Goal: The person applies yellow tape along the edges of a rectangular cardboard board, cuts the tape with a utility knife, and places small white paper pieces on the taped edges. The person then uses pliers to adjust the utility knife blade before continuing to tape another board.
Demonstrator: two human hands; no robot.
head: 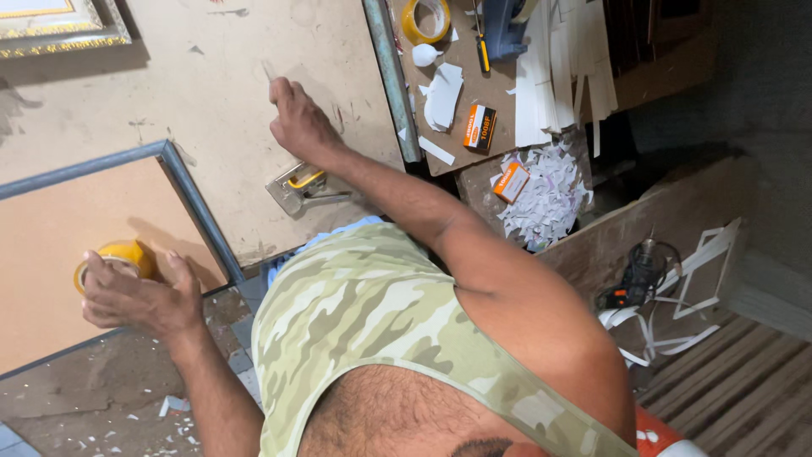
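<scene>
My left hand point(135, 296) grips a yellow roll of tape point(127, 254) that rests on the brown backing board point(59, 245) of a grey-blue picture frame point(193, 207) at the left. My right hand point(298, 127) reaches forward across the beige worktop point(211, 93), fingers closed around a thin small tool point(269, 74) whose tip touches the surface; its kind is hard to tell. A metal staple gun point(303, 186) with a yellow part lies on the worktop just below my right forearm.
A grey metal bar point(392, 80) edges the worktop. Beyond it lie another yellow tape roll point(425, 19), a screwdriver point(480, 46), two orange boxes point(479, 127), white strips point(558, 76) and paper scraps point(550, 199). A gold frame point(59, 25) sits top left, a power tool point(634, 279) lower right.
</scene>
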